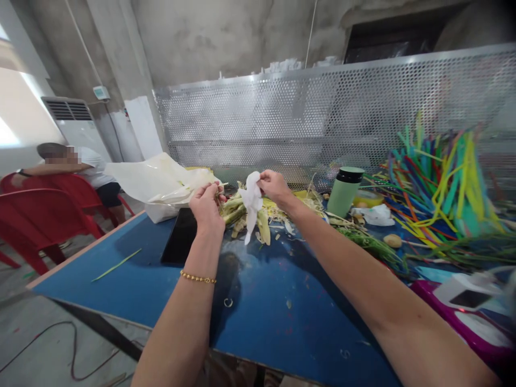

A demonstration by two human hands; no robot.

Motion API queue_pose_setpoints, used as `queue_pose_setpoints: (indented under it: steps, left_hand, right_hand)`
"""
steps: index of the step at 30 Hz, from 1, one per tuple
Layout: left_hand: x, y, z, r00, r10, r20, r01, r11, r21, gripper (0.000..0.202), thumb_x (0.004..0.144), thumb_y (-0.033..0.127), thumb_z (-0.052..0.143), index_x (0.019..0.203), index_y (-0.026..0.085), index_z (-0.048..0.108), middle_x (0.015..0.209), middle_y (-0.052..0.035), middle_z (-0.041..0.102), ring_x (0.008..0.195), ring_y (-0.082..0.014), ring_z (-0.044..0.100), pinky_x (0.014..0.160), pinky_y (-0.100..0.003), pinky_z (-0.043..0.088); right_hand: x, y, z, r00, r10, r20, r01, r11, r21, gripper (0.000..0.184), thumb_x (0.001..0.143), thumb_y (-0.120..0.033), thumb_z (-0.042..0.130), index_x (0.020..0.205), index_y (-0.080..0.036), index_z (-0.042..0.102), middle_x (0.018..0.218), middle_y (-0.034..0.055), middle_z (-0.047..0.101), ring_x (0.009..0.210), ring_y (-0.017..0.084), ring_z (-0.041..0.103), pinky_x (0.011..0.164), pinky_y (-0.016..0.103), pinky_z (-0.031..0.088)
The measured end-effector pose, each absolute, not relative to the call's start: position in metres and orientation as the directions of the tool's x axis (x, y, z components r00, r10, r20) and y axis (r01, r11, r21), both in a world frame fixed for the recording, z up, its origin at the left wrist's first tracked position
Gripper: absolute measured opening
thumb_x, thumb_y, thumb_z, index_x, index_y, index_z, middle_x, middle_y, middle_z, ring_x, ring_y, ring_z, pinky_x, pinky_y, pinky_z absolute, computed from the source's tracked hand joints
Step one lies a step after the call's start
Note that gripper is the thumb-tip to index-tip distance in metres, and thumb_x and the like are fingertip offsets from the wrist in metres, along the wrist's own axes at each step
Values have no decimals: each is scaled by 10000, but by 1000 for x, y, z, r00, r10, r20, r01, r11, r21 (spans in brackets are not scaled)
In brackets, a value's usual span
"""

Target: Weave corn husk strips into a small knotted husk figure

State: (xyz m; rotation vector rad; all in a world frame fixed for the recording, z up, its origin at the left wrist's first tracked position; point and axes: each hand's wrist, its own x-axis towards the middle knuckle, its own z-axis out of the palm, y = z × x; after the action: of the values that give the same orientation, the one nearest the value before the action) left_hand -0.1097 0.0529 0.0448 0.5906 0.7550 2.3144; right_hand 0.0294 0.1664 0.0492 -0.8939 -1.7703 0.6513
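Note:
My right hand [274,187] is closed in a pinch on a crumpled white tissue [252,201], which hangs down over a heap of yellow-green plant scraps [231,210]. To the left of it, my left hand [207,203] has its fingers curled together. Small brownish-green bits show at those fingertips, too small to name. A white plastic bag [155,180] stands just behind my left hand. Beneath my left wrist lies a black tablet-like slab [177,236], partly covered by the arm.
A green lidded tumbler [345,192] stands right of the scraps. Colourful strips [451,183] spread along the right. A magenta and white device [470,309] sits near right. Behind the blue table [262,301] rises a perforated metal panel [258,126]. A person [94,166] sits at left by red chairs [44,215].

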Motion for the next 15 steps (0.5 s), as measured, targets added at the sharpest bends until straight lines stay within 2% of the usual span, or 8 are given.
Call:
queue_pose_setpoints:
  steps: [3,7,11,15]
  left_hand:
    - [-108,52,45,-681,701,211,-438,-622,649,115,585,91,642,670,130,575,731,-9,632,572,-72,568,444,-168,403]
    - [-104,49,44,-559,792,243,-458,-540,706,135,583,117,674,688,127,591,748,-21,646,567,-77,571,478,-186,410]
    - [-99,40,46,-267,920,286,-476,-384,791,170,617,184,710,762,134,636,825,-45,678,607,-96,600,526,-204,422]
    - [-90,28,47,-28,926,376,-407,-354,842,122,653,200,733,736,147,662,914,-72,700,799,-145,637,693,-244,468]
  right_hand:
    - [48,153,59,-215,862,460,130,492,-861,50,680,-110,562,700,-154,576,531,-47,560,452,82,489,467,196,418]
    - [72,132,74,-179,871,458,122,481,-868,84,640,-58,562,648,-136,594,468,-59,527,398,53,450,410,164,368]
    - [95,117,87,-78,888,454,147,460,-876,75,636,-73,615,610,-137,585,432,-58,517,359,50,436,375,164,359]
    - [111,107,92,23,901,433,156,425,-892,116,654,-112,658,584,-141,570,399,-53,501,333,57,436,364,175,391]
